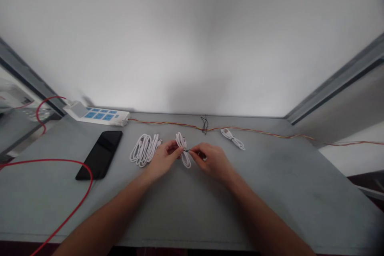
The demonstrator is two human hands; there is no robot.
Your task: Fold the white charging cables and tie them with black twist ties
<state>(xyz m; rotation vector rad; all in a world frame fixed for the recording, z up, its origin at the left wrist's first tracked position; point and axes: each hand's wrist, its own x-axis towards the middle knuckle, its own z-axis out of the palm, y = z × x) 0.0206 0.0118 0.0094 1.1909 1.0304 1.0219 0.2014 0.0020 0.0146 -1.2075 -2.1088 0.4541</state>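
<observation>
A coiled white cable (186, 161) is pinched at its middle by my left hand (167, 155), whose fingers are closed on it. My right hand (210, 158) is closed too, its thumb and forefinger pinching a thin black twist tie (187, 151) that runs across the coil's middle. Left of my left hand lies a group of white coiled cables (143, 151) with no ties that I can make out. Beyond my right hand rests another white cable bundle (233, 139), bound at its middle by a dark tie.
Several black ties (204, 125) lie at the back, by a twisted red and yellow wire (168, 123). This wire runs from a white power strip (121, 118) with blue sockets. A black phone (100, 155) lies at left, a red cable (87, 192) crossing it. A white wall (192, 40) stands behind.
</observation>
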